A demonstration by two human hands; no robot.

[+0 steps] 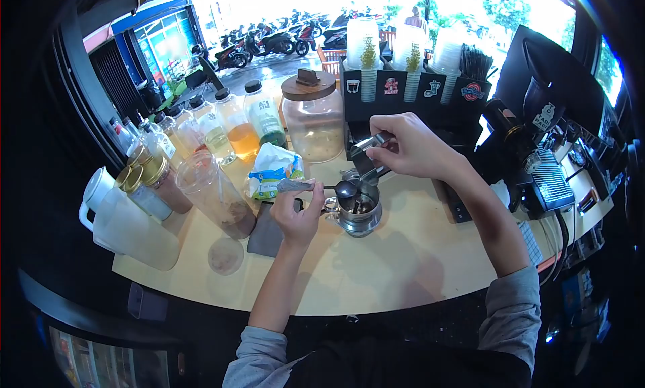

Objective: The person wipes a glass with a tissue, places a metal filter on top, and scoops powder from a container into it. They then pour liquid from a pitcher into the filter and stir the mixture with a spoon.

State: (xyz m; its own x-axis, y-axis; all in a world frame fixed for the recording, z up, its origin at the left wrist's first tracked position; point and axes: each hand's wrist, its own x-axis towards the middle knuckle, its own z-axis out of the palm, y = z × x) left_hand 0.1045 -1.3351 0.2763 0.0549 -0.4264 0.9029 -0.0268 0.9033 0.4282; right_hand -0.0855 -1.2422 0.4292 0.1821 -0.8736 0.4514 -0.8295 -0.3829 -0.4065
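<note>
A person is standing at a curved, pale wooden surface (pixel 403 267) and working with both bare hands over a small metal cup (pixel 358 213) that is sitting near the middle. The left hand (pixel 297 212) is pinching the handle of a spoon (pixel 322 186), its grip closed tight on the handle end; the spoon's long axis is running left to right, with the bowl pointing right and hovering just above the cup's near-left rim. The right hand (pixel 416 146) is reaching in from the far right, its grip closed around a small metal piece (pixel 371 143) held above and just behind the cup; what that piece is cannot be told. The left hand is the nearer one to the cup, just beside its handle. To the left, an open snack-style packet (pixel 272 171) is lying near a clear plastic tumbler (pixel 216 194) holding something brown, and a white jug (pixel 124 220) is standing beyond it. Behind, a row of syrup bottles (pixel 235 122) and a lidded glass jar (pixel 312 119) are lining the far edge, well apart from the cup. Nothing is standing between spoon and cup.
</note>
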